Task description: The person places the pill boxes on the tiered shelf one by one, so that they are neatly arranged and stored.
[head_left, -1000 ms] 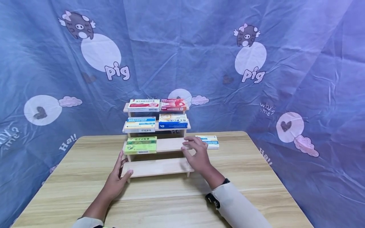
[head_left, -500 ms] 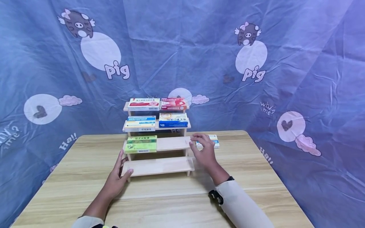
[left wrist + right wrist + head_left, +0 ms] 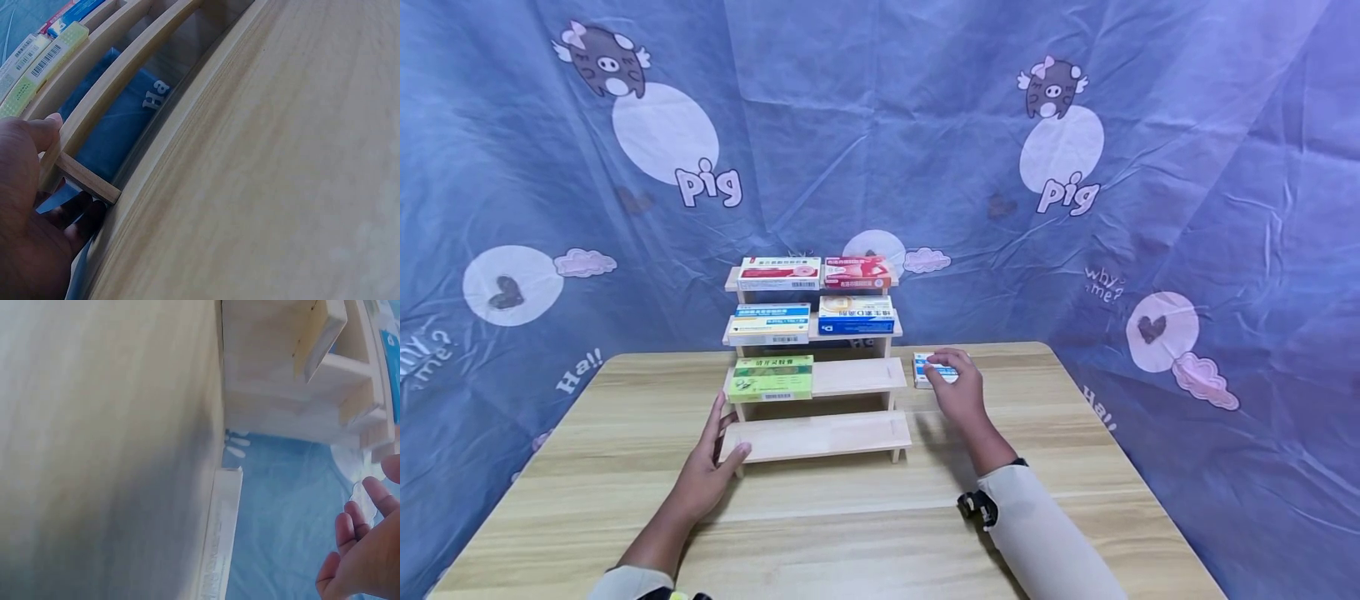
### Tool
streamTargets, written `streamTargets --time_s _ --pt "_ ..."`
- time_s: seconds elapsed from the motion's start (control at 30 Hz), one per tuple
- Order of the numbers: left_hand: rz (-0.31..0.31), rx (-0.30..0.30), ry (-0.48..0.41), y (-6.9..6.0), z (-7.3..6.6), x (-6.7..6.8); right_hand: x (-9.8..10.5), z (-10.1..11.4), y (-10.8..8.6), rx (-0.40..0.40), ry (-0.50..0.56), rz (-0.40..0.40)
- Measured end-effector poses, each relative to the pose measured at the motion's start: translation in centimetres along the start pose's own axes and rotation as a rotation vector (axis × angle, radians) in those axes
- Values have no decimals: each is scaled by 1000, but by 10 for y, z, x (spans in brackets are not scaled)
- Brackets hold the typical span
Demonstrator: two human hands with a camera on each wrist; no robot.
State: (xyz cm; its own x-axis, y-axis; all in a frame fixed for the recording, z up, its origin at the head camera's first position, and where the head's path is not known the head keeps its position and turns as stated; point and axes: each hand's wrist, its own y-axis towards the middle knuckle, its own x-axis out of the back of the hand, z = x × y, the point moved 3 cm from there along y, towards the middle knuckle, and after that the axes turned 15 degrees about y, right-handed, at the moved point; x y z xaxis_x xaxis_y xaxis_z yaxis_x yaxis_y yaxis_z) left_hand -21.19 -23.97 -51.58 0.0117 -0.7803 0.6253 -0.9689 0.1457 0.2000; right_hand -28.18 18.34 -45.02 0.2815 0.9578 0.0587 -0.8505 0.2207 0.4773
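Note:
At the left end of a stepped wooden display shelf (image 3: 827, 437), my left hand (image 3: 700, 482) grips the lowest tier. In the left wrist view its thumb lies on the front edge and the fingers reach behind the leg (image 3: 87, 177). My right hand (image 3: 961, 393) hovers over a white and blue medicine box (image 3: 921, 372) on the table, right of the shelf, and partly hides it. The right wrist view has that hand's fingers (image 3: 345, 531) bent loosely, apart from the box (image 3: 220, 534). A green medicine box (image 3: 771, 380) lies on the second tier from the bottom, at left.
The third tier bears a white-blue box (image 3: 770, 325) and a vitamin D box (image 3: 856, 317). On the top tier lie a white-red box (image 3: 778, 273) and a pink box (image 3: 856, 272). A blue cloth (image 3: 880, 150) hangs behind the wooden table (image 3: 820, 533).
My right hand has moved right, from the right end of the second tier to above the white and blue medicine box. My left hand has stayed on the shelf.

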Motion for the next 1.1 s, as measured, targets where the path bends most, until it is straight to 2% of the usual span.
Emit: streamTargets --time_s 0.17,0.4,0.5,0.63,0.83,1.1 --pt "3 2 7 0 -1 0 9 -8 6 -79 -10 -28" --pt "13 20 11 0 -1 1 17 -17 11 -277 -55 -44" --pt "12 18 10 0 -1 1 20 -20 13 -324 -52 -37" --pt "7 14 3 -1 -1 1 25 -27 16 -349 -28 -71" --pt "1 4 13 -1 -2 2 36 -35 22 -335 41 -162" --pt "-4 -2 34 -2 -4 3 46 -47 21 -393 49 -180"
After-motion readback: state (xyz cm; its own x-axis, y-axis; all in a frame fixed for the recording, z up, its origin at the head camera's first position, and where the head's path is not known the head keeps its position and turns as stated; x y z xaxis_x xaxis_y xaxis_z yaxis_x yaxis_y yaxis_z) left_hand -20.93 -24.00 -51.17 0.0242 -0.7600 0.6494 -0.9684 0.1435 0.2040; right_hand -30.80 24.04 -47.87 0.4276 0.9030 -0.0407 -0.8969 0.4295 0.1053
